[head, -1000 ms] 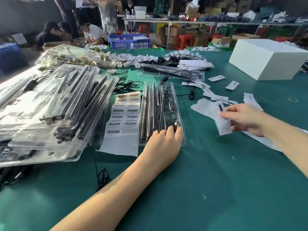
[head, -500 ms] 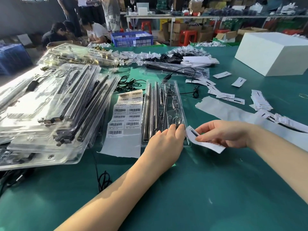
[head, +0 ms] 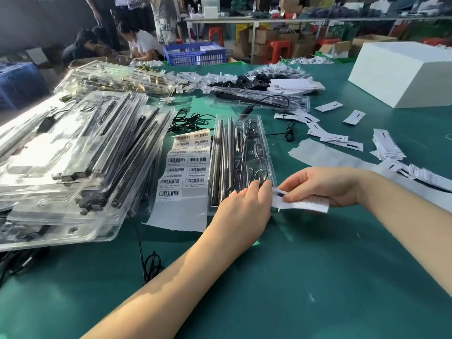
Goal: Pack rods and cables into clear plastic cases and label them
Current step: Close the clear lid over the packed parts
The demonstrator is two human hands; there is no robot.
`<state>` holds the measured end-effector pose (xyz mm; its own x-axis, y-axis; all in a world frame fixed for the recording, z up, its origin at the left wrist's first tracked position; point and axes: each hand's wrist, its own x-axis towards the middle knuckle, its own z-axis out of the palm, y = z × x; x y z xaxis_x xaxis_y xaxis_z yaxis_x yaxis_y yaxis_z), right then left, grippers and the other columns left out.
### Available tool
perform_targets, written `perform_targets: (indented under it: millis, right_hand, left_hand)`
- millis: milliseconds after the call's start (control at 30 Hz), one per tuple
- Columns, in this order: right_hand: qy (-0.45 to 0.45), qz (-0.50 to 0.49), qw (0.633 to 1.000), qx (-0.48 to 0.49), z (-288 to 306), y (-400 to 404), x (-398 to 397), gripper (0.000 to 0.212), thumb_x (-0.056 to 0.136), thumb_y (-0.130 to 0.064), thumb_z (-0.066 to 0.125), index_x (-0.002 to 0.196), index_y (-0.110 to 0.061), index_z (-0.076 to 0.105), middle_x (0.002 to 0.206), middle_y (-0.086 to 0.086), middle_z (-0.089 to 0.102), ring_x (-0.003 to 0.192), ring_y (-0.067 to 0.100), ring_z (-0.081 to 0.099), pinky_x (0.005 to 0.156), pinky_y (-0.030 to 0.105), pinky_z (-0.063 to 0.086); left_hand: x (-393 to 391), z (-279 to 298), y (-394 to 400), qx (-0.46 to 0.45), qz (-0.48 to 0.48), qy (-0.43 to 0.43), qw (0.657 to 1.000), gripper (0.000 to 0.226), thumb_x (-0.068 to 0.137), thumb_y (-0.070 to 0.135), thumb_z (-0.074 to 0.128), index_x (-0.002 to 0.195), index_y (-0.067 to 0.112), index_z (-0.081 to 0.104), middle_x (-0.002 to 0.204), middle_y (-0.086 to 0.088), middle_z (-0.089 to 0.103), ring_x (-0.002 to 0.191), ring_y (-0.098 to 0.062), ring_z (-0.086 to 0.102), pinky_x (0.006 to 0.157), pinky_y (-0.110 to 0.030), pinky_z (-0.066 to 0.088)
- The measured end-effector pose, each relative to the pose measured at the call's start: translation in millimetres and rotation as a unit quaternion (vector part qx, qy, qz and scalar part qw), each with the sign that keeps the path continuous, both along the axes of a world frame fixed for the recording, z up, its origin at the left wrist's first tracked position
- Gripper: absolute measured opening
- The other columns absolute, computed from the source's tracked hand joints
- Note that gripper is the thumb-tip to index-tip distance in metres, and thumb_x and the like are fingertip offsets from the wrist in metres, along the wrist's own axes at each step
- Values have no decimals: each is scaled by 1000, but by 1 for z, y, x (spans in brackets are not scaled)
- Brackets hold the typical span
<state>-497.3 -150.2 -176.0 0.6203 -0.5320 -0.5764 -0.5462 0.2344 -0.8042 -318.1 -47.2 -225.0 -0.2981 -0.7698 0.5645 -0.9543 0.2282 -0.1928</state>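
Two hands at near end of clear case on green table. We see case long, narrow, glossy, lying flat; dark rods side by side along its left half, thin cable and small metal bits in right pockets. Left hand rests on near end, fingers straight, pressing lid. Right hand pinches white paper tag with black slot, just beside case's near right corner. Barcode sticker sheet lies just left of case; stack of packed cases further left.
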Motion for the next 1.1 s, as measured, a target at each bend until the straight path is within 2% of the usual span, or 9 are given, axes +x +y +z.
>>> perform_targets:
  millis: [100,200,333,467,533,700,800,967,1100]
  right_hand:
    - [-2,-98,994,-42,-7,-7,4,16,91,-10,62,105,-13,70,67,-1,63,48,7,53,41,17,40]
    - [-32,-181,982,-37,-12,-10,7,18,91,-12,63,109,-13,66,66,-3,65,48,6,56,40,18,41]
    - [-67,-256,964,-1,-16,-11,20,15,90,-14,64,105,-16,62,62,-3,66,47,6,60,40,16,45]
    - [-67,-212,974,34,-7,-12,27,21,97,-11,54,115,-16,63,83,3,68,64,12,64,53,22,51]
    - [-71,-184,979,58,0,-13,28,26,96,-3,49,112,-13,66,84,4,68,63,10,63,54,19,51]
    - [-93,-264,959,55,-1,-9,40,30,90,7,55,113,-9,65,87,9,70,63,12,67,60,18,56]
    - [-119,-274,953,55,-2,-4,43,27,91,6,55,111,-10,66,87,8,71,61,10,69,55,18,57]
    - [-132,-281,950,40,-5,2,44,28,95,4,50,116,-8,65,91,8,70,61,9,68,50,16,52]
    - [-149,-326,933,38,-7,5,44,30,91,8,54,113,-8,65,85,8,72,58,11,69,47,18,52]
  left_hand:
    - [0,1,0,-7,1,-9,1000,41,77,26,70,114,10,69,88,4,69,59,-8,65,50,-21,47]
    - [-1,0,0,-8,-1,-8,1000,37,78,26,68,112,12,69,85,5,68,59,-8,64,49,-21,45]
    - [0,-1,0,-8,3,-14,1000,41,78,27,67,116,12,68,96,2,71,64,-8,67,54,-22,50]
    - [-1,-1,-1,-11,1,10,1000,36,79,24,68,112,10,69,94,-1,71,62,-12,67,54,-25,52]
    - [-1,-1,-2,-15,0,23,1000,33,78,23,70,108,10,70,90,0,71,59,-13,66,53,-26,51]
    - [1,0,-1,-12,-3,33,999,38,76,22,70,111,6,69,91,0,70,59,-13,66,48,-24,48]
    - [3,1,-2,-3,-7,32,999,39,80,22,67,115,6,66,96,-1,70,60,-12,67,45,-24,46]
    - [1,-1,-1,-19,0,-10,1000,36,77,29,68,109,13,71,84,7,68,54,-5,61,43,-19,40]
    - [0,-1,0,-29,9,-14,999,35,75,28,69,107,13,72,83,6,68,53,-4,60,43,-18,38]
